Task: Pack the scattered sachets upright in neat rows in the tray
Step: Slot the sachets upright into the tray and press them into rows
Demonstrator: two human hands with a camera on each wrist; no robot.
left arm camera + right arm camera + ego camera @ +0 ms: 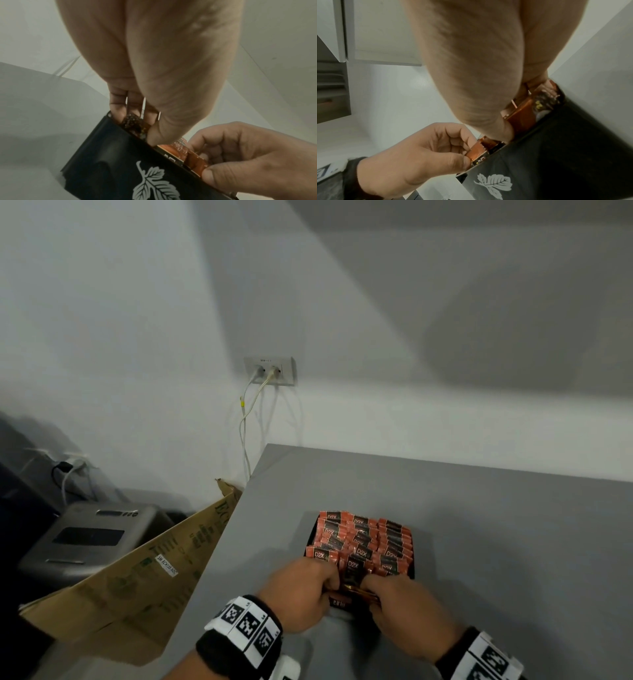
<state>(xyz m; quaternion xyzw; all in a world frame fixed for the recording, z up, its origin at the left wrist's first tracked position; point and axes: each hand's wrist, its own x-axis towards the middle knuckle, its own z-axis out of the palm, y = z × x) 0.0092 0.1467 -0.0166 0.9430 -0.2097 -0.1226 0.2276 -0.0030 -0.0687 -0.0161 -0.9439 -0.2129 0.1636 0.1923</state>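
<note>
A black tray (413,563) with a white leaf print on its near wall (111,162) stands on the grey table (496,525). Orange and black sachets (359,537) stand upright in it in three rows. Both hands are at the tray's near edge. My left hand (329,580) has its fingers curled down into the near row, and in the right wrist view it (471,155) pinches an orange sachet (478,148). My right hand (371,586) pinches the top of another orange sachet (197,161) in the same row. The hands hide the sachets under them.
An open cardboard box (137,577) leans against the table's left edge. A grey machine (92,539) sits beyond the box, lower down. A wall socket (270,370) with two white cables is behind the table's far left corner.
</note>
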